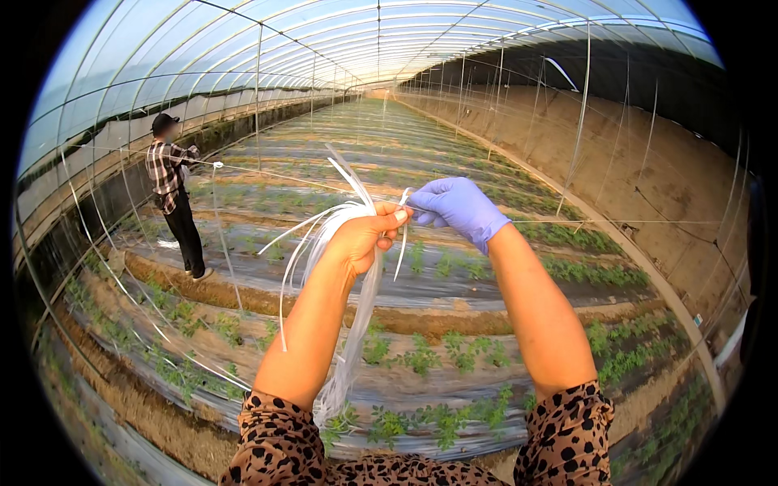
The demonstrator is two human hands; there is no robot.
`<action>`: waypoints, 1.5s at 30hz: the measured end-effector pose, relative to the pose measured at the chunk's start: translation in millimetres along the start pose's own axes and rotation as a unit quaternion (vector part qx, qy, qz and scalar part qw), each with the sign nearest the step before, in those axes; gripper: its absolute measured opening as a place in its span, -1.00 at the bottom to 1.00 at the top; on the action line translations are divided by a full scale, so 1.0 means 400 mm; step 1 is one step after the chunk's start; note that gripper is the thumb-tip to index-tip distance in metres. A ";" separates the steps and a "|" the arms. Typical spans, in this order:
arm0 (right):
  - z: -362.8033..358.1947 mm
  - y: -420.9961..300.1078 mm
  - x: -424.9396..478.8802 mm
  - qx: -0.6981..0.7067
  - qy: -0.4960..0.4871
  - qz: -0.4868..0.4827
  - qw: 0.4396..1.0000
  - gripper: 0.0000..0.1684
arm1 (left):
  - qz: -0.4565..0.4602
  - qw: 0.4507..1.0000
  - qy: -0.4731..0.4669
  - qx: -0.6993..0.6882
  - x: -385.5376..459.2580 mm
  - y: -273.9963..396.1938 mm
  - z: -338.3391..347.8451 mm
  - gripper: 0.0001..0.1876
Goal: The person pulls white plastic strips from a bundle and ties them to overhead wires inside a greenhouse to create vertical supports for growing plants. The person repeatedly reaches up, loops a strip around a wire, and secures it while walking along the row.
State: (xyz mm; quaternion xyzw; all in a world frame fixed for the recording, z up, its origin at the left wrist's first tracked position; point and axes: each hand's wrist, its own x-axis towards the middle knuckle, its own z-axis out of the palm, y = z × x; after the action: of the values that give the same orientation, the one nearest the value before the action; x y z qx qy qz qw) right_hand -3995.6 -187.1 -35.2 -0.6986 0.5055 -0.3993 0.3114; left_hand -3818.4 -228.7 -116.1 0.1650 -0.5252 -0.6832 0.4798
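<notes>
My left hand (364, 234), bare, grips a thick bundle of white plastic twine strips (364, 313). Its long ends hang down past my forearm, while shorter ends fan out to the left and above. In a blue-purple disposable glove, my right hand (459, 209) pinches a strip at the overhead line (285, 178), close against my left fingertips. A small loop stands up between the hands, and a short strip end (400, 252) dangles below. Whether that strip is knotted is hidden by the fingers. To the left, a white strip (225, 237) hangs from a knot on the same line.
A person in a plaid shirt (165, 170) stands at the left near the line. Rows of young green plants (419, 355) grow through plastic mulch (419, 304). Thin metal posts (581, 115) and an earthen wall (644, 146) stand at the right. More white strips (115, 276) slant down at the left.
</notes>
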 end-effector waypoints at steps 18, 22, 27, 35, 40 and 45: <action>-0.029 -0.023 0.009 -0.010 -0.069 0.049 0.996 -0.80 | 0.286 0.943 0.091 -0.142 0.075 -0.064 0.098 -0.62; -0.023 -0.005 0.023 0.007 -0.063 0.050 0.997 -0.82 | 0.271 0.949 0.114 -0.117 0.071 -0.074 0.100 -0.64; -0.064 0.028 0.025 0.063 -0.001 0.018 0.998 -0.85 | 0.211 0.967 0.140 0.000 -0.048 -0.171 0.077 -0.73; -0.020 0.052 0.087 -0.051 -0.022 -0.071 0.996 -0.88 | 0.045 0.981 0.076 0.175 -0.287 -0.343 0.130 -0.62; -0.015 0.067 0.048 -0.157 -0.052 -0.195 0.967 -0.71 | -0.022 0.990 0.059 0.122 -0.254 -0.395 0.068 -0.63; -0.039 0.078 0.084 -0.408 0.028 -0.311 0.858 -0.67 | -0.056 0.989 0.064 0.119 -0.257 -0.437 0.048 -0.65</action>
State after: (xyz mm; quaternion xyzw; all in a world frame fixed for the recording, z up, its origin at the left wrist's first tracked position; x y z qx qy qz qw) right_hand -4017.9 -228.8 -45.7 -0.8725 0.3883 -0.2524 -0.1561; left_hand -3866.9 -135.0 -290.4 0.2934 -0.5608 -0.6299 0.4502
